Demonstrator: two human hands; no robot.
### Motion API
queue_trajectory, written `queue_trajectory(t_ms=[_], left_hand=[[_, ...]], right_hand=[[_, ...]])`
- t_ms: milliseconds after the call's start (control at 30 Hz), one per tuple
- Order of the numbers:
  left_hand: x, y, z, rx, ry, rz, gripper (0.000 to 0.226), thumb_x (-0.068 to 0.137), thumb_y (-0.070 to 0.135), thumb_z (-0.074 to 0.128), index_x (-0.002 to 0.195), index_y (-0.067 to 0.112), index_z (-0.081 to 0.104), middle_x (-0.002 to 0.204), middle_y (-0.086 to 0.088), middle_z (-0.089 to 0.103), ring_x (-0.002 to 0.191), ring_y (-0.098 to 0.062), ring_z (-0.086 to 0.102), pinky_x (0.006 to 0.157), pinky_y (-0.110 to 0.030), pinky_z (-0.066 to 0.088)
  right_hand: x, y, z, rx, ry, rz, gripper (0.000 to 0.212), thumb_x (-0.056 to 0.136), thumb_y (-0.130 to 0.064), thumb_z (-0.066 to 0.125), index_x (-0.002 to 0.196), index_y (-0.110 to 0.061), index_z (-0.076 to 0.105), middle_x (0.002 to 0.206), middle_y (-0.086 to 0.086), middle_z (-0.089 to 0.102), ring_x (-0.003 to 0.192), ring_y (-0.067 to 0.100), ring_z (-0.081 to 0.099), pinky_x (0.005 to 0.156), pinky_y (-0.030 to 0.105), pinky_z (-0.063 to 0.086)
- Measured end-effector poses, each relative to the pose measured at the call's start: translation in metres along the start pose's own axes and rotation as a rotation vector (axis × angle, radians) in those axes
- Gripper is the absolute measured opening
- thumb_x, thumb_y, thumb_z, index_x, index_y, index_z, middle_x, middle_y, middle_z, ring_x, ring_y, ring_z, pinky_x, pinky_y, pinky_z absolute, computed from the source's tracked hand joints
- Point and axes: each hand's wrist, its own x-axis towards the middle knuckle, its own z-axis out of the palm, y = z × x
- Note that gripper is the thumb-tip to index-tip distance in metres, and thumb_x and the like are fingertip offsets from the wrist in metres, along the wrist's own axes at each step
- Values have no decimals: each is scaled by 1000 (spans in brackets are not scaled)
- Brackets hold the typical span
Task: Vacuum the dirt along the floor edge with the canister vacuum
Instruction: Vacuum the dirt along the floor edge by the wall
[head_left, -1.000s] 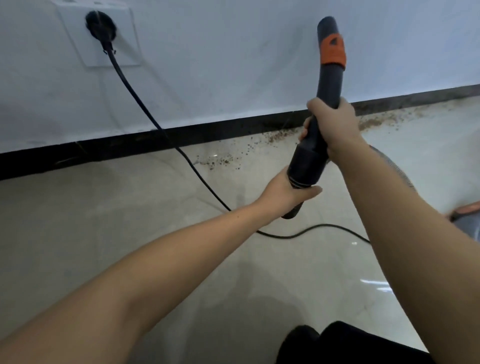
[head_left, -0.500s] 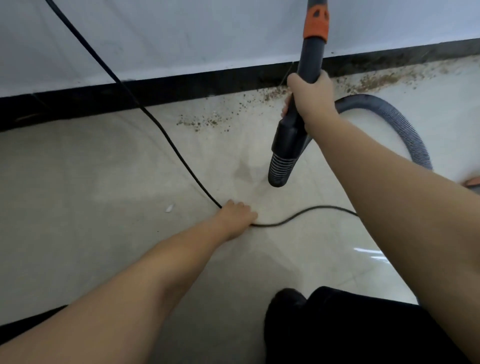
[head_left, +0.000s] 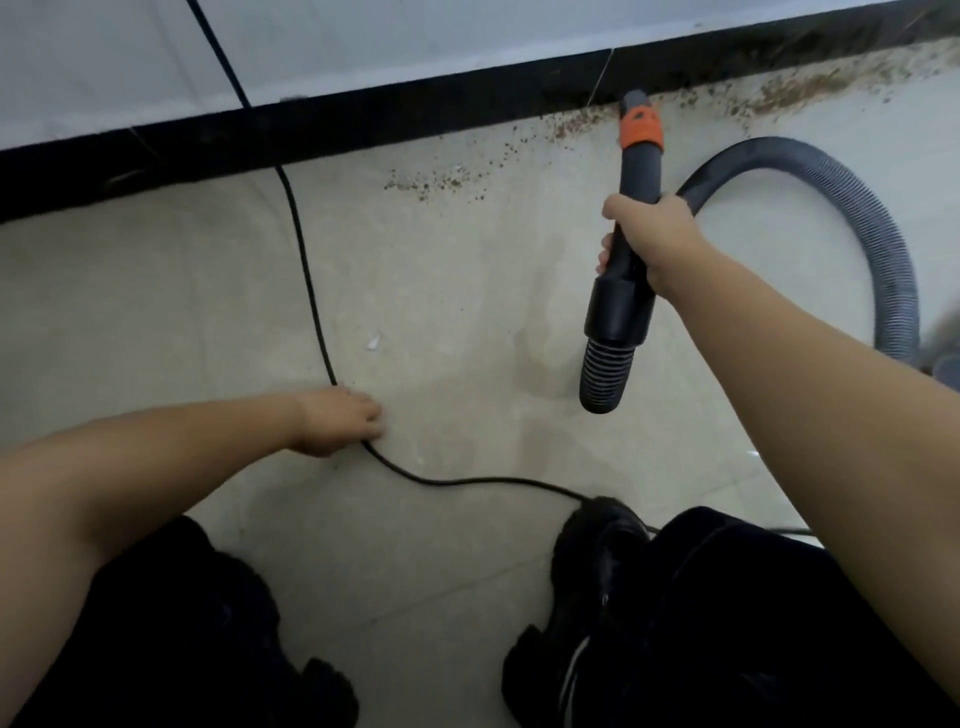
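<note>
dim, even indoor light, soft shadows, slight blur, wide-angle bending at the edges.

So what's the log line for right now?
right hand: grips nozzle | tip: at dirt by baseboard | left hand: on cord, floor

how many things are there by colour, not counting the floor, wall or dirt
black and orange: 1, the nozzle held by the right hand
grey: 1, the hose
black: 3, the cord at the left hand and 2 shoes
total: 5
</note>
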Motion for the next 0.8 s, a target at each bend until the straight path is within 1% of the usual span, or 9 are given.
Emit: queue_trajectory(t_ms=[100, 167, 200, 267, 333, 433, 567, 667, 800], left_hand=[[8, 4, -16, -267, 111, -159, 35, 87, 18, 48, 121, 10, 49, 120, -12, 49, 111, -29, 50, 90, -33, 41], [20, 21, -44, -608, 202, -235, 46, 90, 24, 54, 134, 11, 45, 128, -12, 50, 120, -27, 50, 96, -30, 40], [27, 34, -66, -826, 262, -214, 56, 90, 31, 58, 140, 14, 39, 134, -9, 49, 125, -23, 49, 101, -28, 39], [43, 71, -127, -1266, 400, -37, 71, 86, 42, 66, 145, 20, 32, 138, -2, 49, 127, -13, 47, 107, -28, 36], [65, 112, -182, -1626, 608, 108, 61, 80, 36, 71, 132, 18, 45, 120, -4, 59, 109, -11, 55, 99, -32, 43], [98, 154, -225, -2114, 852, -79, 54, 72, 31, 74, 115, 8, 52, 92, -7, 63, 77, -18, 63, 79, -39, 54], [128, 159, -257, -2320, 911, -191, 41, 82, 16, 72, 114, 1, 52, 79, -10, 61, 61, -19, 60, 60, -28, 53], [135, 152, -268, -2396, 913, -341, 37, 82, 14, 71, 111, 3, 52, 72, -9, 61, 53, -19, 58, 53, -27, 52], [129, 144, -249, -2413, 936, -493, 37, 81, 13, 71, 110, 3, 51, 64, -8, 61, 47, -18, 57, 52, -26, 50]], right_hand=[[-6, 6, -5, 49, -23, 37, 16, 88, -6, 55, 83, -9, 40, 61, 10, 48, 40, 21, 49, 49, 31, 50], [-4, 5, -6, 84, -51, 66, 14, 89, -8, 55, 84, -8, 42, 61, 10, 49, 40, 19, 49, 48, 30, 51], [-2, 4, -6, 97, -70, 88, 13, 90, -8, 55, 85, -7, 43, 61, 9, 50, 39, 18, 50, 47, 28, 51], [3, 1, -7, 106, -116, 144, 12, 91, -9, 56, 86, -7, 45, 59, 9, 50, 36, 17, 50, 44, 25, 51], [13, -2, -10, 85, -151, 194, 13, 91, -10, 56, 87, -8, 44, 55, 9, 50, 33, 17, 50, 41, 24, 50], [33, -4, -24, 12, -177, 240, 16, 91, -10, 55, 88, -10, 39, 51, 8, 48, 30, 16, 48, 39, 23, 48], [62, 3, -41, -63, -240, 274, 18, 90, -11, 58, 84, -11, 41, 46, 6, 50, 31, 15, 49, 40, 23, 50], [76, 10, -36, -34, -295, 312, 16, 89, -11, 57, 82, -9, 42, 41, 5, 50, 31, 15, 49, 39, 22, 48], [74, 16, -4, -27, -433, 328, 14, 88, -10, 57, 83, -8, 45, 47, 7, 49, 33, 17, 47, 41, 24, 47]])
